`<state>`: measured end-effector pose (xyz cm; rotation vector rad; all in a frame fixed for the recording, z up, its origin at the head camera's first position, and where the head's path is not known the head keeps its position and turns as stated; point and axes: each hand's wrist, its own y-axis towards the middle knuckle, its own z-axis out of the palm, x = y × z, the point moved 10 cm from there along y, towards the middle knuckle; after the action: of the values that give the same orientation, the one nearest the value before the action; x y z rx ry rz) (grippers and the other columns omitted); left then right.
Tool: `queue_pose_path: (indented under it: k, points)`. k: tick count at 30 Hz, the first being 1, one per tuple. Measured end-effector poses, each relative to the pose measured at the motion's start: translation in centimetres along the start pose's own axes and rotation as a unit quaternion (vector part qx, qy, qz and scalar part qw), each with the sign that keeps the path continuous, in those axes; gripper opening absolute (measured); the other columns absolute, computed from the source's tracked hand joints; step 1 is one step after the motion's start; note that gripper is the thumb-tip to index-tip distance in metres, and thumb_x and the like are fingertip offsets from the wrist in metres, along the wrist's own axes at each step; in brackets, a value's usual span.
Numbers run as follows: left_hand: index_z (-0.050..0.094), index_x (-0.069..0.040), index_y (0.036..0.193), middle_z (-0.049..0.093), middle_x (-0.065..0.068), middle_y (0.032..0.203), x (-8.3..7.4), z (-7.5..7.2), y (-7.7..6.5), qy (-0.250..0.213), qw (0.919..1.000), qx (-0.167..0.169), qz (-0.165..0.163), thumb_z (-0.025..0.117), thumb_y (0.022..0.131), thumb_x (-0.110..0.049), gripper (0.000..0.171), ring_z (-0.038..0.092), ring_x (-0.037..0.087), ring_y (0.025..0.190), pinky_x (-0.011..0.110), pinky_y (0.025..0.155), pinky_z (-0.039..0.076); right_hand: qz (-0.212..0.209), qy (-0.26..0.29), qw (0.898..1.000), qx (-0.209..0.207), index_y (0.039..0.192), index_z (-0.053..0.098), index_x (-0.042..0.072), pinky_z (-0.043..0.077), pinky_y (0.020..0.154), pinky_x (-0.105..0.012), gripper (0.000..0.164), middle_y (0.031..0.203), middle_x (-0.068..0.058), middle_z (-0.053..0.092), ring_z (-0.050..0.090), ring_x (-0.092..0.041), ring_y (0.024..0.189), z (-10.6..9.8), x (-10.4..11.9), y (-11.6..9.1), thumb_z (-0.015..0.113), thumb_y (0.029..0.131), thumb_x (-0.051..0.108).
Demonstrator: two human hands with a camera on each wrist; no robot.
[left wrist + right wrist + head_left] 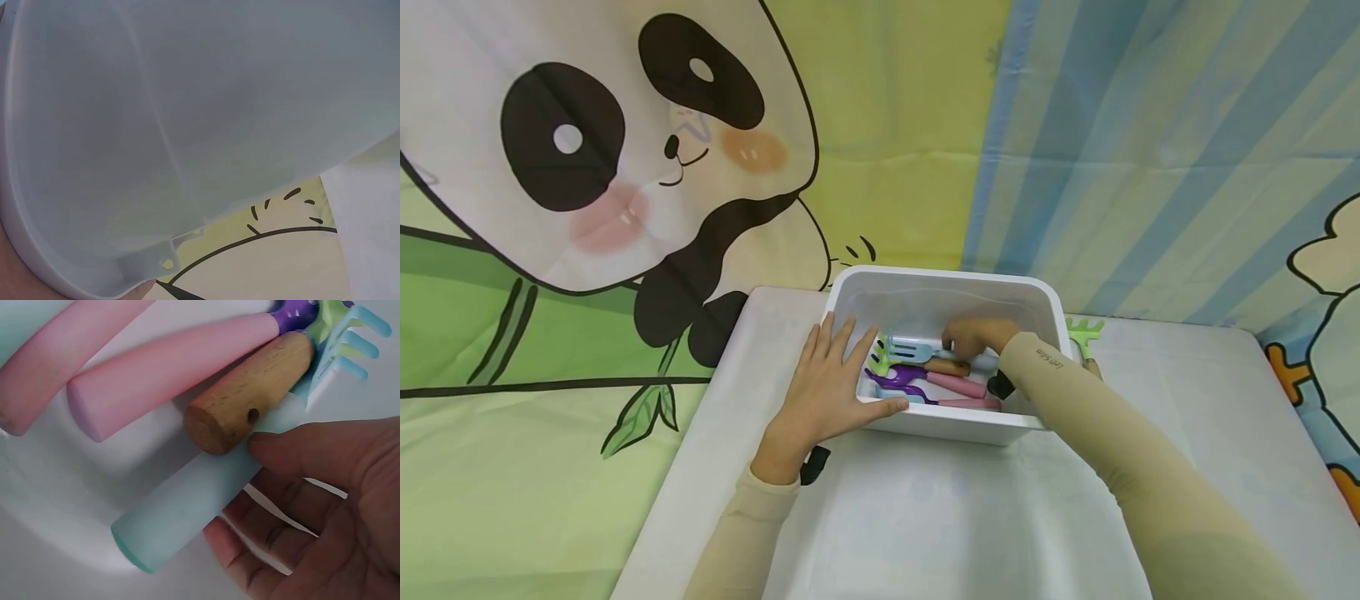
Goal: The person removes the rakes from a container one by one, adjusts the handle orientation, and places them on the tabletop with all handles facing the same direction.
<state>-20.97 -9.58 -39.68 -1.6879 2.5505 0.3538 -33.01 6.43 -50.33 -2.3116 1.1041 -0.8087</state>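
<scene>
A white plastic bin (940,423) stands on the table with several small garden tools in it. My left hand (827,387) rests on its near left corner, fingers spread over the rim. Inside the bin, my right hand (973,335) grips the light blue handle (181,509) of a hand rake, thumb on one side and fingers on the other. The rake's bent blue tines (356,347) show past the thumb. Against that handle lies a wooden handle (250,394) of a green rake (880,358). Two pink-handled tools, one with a purple head (898,377), lie nearer the front wall.
Outside the bin, at its right, a green hand rake (1084,333) lies on the white-covered table (1195,400), partly hidden by the right forearm. A printed panda curtain (895,125) hangs right behind the bin. The left wrist view shows the bin's outer wall (219,112).
</scene>
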Motion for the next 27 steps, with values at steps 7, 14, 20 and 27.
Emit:
queue_pose_path:
  k: [7,14,20,27]
  points:
    - [0.032,-0.015,0.158,0.024,0.018,0.162,0.0,0.1,0.0,0.006,1.0,-0.002,0.001,0.037,0.077,-0.092,0.112,0.001,0.041,0.151,0.055,0.12,0.0,0.05,0.066,0.996,0.017,0.114,0.068,0.007,0.056,0.081,-0.045,0.029,0.106,-0.008,0.059,0.056,-0.024,0.096,0.4,-1.0,-0.5,0.051,0.091,0.001]
    - [0.031,-0.017,0.159,0.024,0.018,0.162,0.0,0.2,0.1,0.002,1.0,0.002,-0.003,0.037,0.076,-0.092,0.112,0.0,0.04,0.151,0.053,0.12,-0.003,0.079,0.122,0.989,0.025,0.13,0.062,0.009,0.058,0.081,-0.048,0.041,0.125,-0.009,0.056,0.056,-0.029,0.109,0.7,-1.7,-1.0,0.059,0.089,0.002]
    - [0.031,-0.017,0.159,0.024,0.018,0.162,0.0,0.2,0.1,-0.001,1.0,0.005,-0.006,0.038,0.076,-0.093,0.112,0.001,0.041,0.151,0.053,0.12,-0.003,0.085,0.132,0.987,0.04,0.125,0.06,0.009,0.058,0.078,-0.048,0.037,0.113,-0.011,0.057,0.059,-0.03,0.101,0.7,-1.8,-1.1,0.063,0.088,0.002]
    - [0.033,-0.016,0.158,0.026,0.019,0.161,0.0,-0.1,0.0,-0.004,1.0,0.001,-0.005,0.039,0.077,-0.092,0.111,0.002,0.042,0.15,0.055,0.12,0.001,0.084,0.124,0.988,0.046,0.122,0.06,0.01,0.058,0.077,-0.048,0.034,0.107,-0.012,0.056,0.056,-0.029,0.1,0.2,-1.3,-1.6,0.066,0.089,0.003]
